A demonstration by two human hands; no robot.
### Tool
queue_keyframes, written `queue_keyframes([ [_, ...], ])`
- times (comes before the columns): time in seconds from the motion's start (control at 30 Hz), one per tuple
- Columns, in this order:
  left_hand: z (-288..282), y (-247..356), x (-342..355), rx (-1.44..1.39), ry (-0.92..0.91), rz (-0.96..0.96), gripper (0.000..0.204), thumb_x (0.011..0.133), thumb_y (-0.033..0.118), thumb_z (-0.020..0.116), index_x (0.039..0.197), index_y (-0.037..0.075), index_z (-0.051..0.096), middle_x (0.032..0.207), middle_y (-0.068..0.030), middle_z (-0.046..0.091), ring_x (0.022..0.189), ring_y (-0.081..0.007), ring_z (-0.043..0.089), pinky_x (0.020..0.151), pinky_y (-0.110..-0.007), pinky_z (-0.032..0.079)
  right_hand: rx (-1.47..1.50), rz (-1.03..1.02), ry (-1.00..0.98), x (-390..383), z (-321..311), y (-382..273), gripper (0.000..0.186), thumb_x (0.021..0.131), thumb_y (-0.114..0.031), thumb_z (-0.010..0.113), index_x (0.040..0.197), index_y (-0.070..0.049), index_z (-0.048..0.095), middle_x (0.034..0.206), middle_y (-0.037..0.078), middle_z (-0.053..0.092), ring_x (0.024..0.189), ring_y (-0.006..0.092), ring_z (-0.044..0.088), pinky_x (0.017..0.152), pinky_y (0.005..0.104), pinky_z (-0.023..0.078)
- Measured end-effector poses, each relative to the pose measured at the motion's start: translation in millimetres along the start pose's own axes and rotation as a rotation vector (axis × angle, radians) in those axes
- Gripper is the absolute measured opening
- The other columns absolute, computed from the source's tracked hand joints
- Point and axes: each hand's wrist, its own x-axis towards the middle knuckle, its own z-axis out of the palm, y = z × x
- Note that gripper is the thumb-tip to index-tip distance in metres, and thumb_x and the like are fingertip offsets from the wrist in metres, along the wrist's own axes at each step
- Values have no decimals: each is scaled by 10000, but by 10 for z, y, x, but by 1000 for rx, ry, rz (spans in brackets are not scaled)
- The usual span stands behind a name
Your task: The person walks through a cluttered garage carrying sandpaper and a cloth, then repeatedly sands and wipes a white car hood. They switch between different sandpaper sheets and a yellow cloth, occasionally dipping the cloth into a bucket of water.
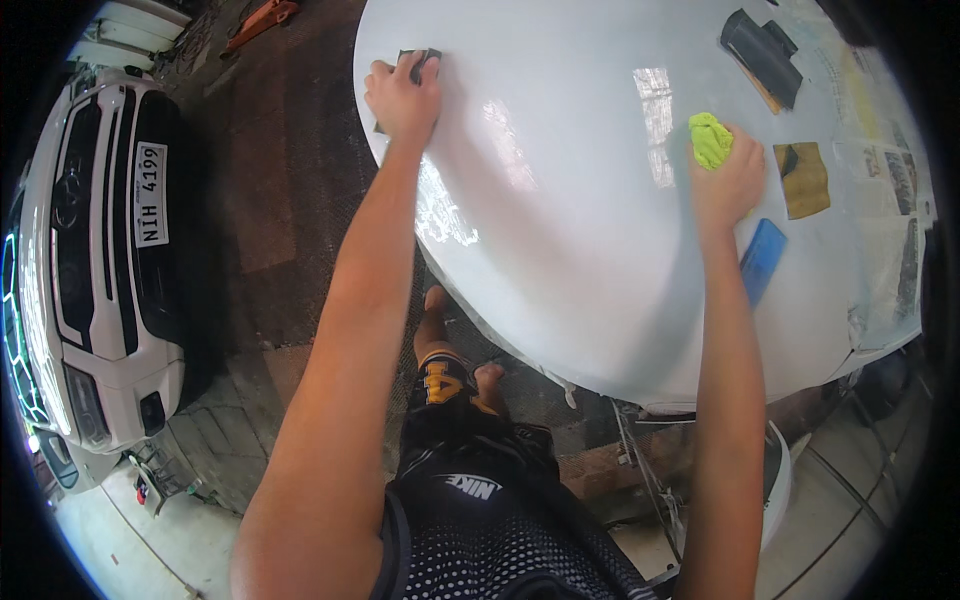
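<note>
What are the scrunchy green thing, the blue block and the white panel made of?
Green wad: dull, probably cloth, judging by crumpled folds. Blue block: maybe plastic or rubber; smooth, straight-edged. White car panel: probably painted metal or plastic; glossy, reflecting lights.

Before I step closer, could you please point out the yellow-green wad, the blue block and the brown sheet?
Yellow-green wad [711,141]: head view, middle of its crumpled surface.
Blue block [763,258]: head view, middle of its upper face.
Brown sheet [807,189]: head view, bare surface near its middle.
</note>
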Motion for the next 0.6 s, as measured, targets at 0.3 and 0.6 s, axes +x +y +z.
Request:
queue_keyframes([
  [0.3,-863,835,-1042,-551,-1004,-249,438,909,454,708,1176,113,767,998,-116,738,1039,-271,659,900,-400,516,-86,0,-4,-119,-82,284,576,696,-279,906,1176,-137,620,1090,85,622,1057,330,611,862,465,514],
  [0.6,-856,1077,-1844,-368,-769,-155,405,868,426,766,1133,120,768,1063,-209,713,1125,-331,660,1020,-550,483,-152,-1,-6,-91,-64,362,581,712,-303,893,1192,-137,612,1118,92,623,1074,335,610,877,465,513],
])
